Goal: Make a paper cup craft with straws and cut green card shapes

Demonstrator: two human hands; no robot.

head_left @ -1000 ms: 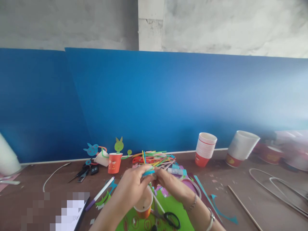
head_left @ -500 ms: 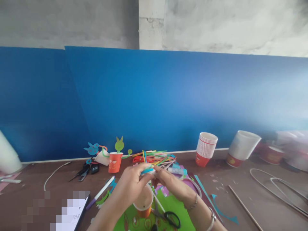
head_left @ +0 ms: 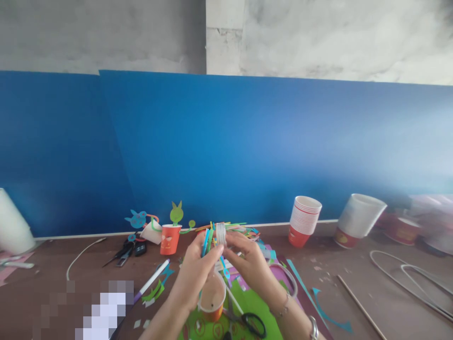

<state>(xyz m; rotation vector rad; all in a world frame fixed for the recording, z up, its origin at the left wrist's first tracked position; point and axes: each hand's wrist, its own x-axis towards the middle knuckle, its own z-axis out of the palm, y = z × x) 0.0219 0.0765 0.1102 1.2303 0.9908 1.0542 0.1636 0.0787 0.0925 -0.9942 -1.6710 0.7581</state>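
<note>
My left hand (head_left: pixel 198 267) is closed around several colored straws (head_left: pixel 207 241), blue and green, standing upright in its grip. My right hand (head_left: pixel 246 257) meets it at the fingertips, pinching a pale, clear roll (head_left: pixel 221 233) that looks like tape. A thin blue strip with a small round end (head_left: pixel 226 272) hangs between the hands. Just below them stands a paper cup (head_left: pixel 212 295) with its open top facing up. Black-handled scissors (head_left: pixel 254 325) lie on green paper (head_left: pixel 256 302) beside the cup.
Behind the hands lies a pile of colored straws (head_left: pixel 247 231). An orange cup with a green cutout (head_left: pixel 170 240) stands back left, near keys (head_left: pixel 140 248). Stacked cups (head_left: pixel 303 221) stand back right. A purple-and-white marker (head_left: pixel 152 280) lies left; a thin stick (head_left: pixel 361 307) lies right.
My hands have turned and drawn slightly apart at the fingers. The blue straws now point upward, and the clear roll has come into view between the hands.
</note>
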